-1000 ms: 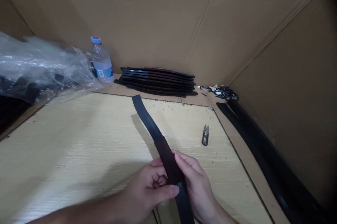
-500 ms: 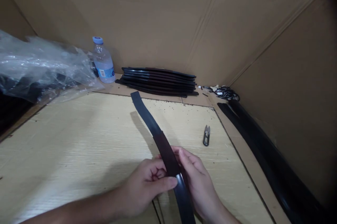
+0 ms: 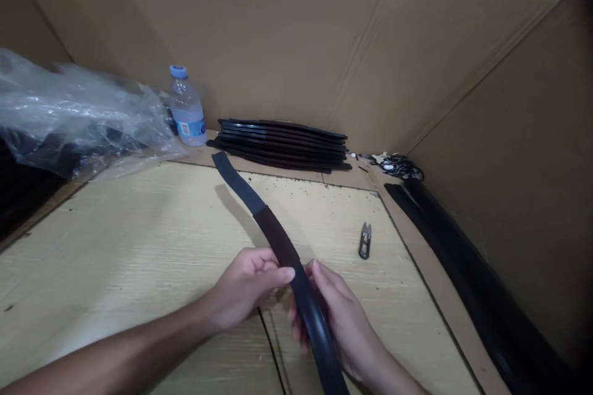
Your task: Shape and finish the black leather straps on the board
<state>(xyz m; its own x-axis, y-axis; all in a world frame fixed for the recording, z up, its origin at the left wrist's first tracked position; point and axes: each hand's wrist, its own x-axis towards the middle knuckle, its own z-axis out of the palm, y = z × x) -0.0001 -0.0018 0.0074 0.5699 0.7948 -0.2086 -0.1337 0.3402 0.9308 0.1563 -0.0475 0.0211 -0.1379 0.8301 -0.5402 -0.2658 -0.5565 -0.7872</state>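
Note:
A long black strip [image 3: 315,327] with a dark brown band [image 3: 278,237] around part of it slants across the board, its far end raised above the surface. My left hand [image 3: 250,284] is closed on the strip, the thumb lying on top just below the brown band and the fingers curled beneath. My right hand [image 3: 343,318] is closed around the strip's right edge, with fingertips showing under it on the left. Its thumb and forefinger come together beside the band's lower end; what lies between them is hidden. A thin black cord [image 3: 273,348] hangs below my left hand.
Small thread snips [image 3: 365,242] lie on the pale board [image 3: 139,246]. Behind are a stack of dark strips [image 3: 282,144], a water bottle [image 3: 188,107] and a clear plastic bag [image 3: 92,114]. Long black strips [image 3: 454,253] line the right edge. Cardboard walls [image 3: 278,30] enclose the space.
The strip has moved up and left, its far end now nearer the stack. My left hand has moved up and left with it, while more of the strip shows below the band.

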